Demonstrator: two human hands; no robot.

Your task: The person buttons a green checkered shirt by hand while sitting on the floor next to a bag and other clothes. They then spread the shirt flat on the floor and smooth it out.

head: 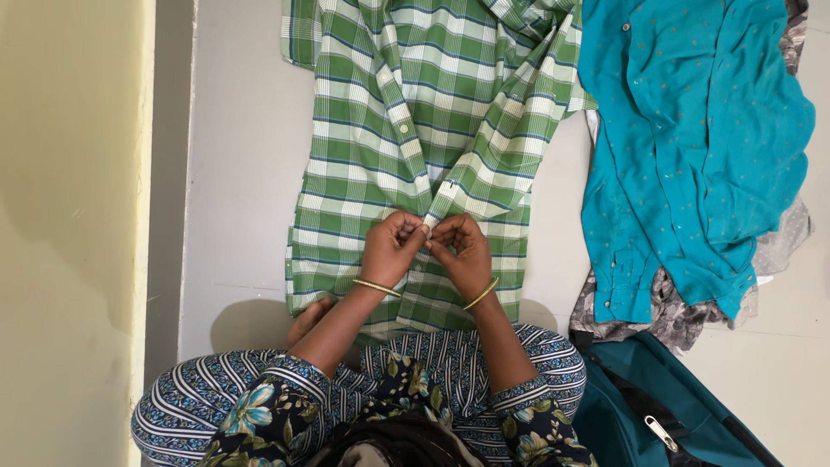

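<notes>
- Shirt (406, 130) lies flat on floor (233, 173), long axis running away from the person, hem nearest.
- Left hand (391, 249) and right hand (460, 252) both pinch its button placket, fingertips touching, equally near.
- Teal garment (683, 130) lies beside, right.

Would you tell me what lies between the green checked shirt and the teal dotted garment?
In the head view, a bare strip of pale grey floor separates the green checked shirt from the teal dotted garment.

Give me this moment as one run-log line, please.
left hand: pinching shirt front | right hand: pinching same spot | green checked shirt: flat on floor | teal garment: beside
</notes>
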